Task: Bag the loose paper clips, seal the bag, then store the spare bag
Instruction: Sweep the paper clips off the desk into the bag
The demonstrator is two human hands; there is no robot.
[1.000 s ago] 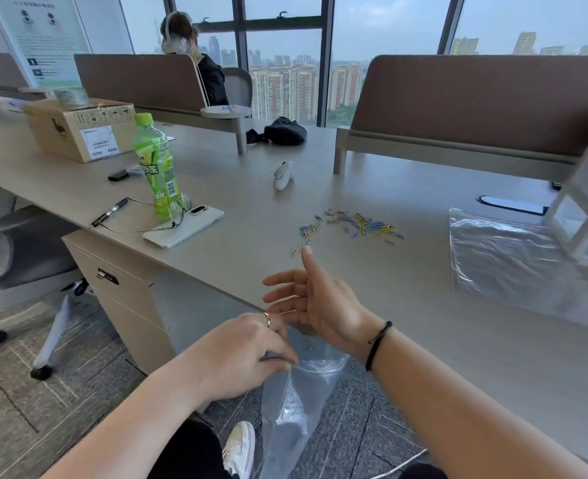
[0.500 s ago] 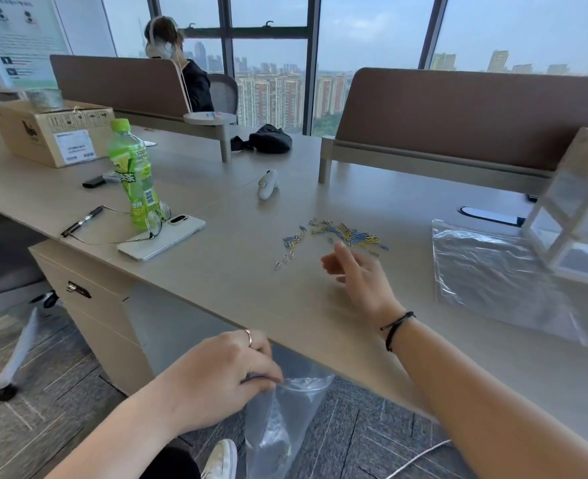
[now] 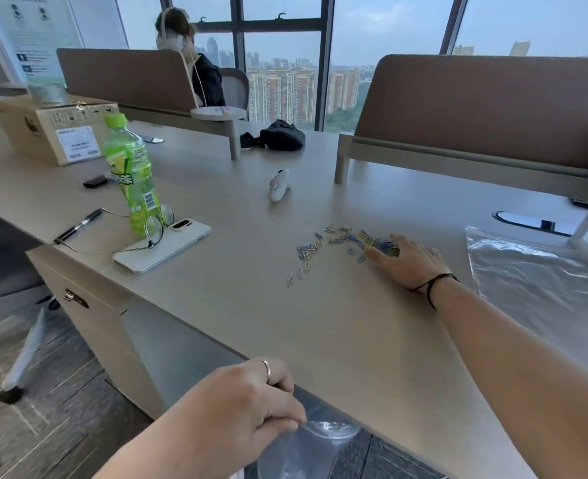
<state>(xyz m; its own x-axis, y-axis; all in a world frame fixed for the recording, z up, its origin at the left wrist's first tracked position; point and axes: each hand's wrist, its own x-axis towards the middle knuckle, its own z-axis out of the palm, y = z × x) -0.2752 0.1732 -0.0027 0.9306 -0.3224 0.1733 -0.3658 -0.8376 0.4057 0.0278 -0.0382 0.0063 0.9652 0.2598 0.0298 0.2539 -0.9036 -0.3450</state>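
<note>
Paper clips [image 3: 341, 245]: scattered loose on the tabletop [image 3: 320, 323] — none visibly bagged.
Right hand [image 3: 408, 259]: flat, fingers spread, resting on the right end of the scatter; grips nothing that shows.
Left hand [image 3: 247, 406]: closed, pinching the rim of the open bag [image 3: 306, 447], which hangs below the tabletop's near edge.
Spare bag [image 3: 534, 274]: lying flat, well right of the clips.
Progress: barely begun — gathering, sealing and storing the spare all appear left.
</note>
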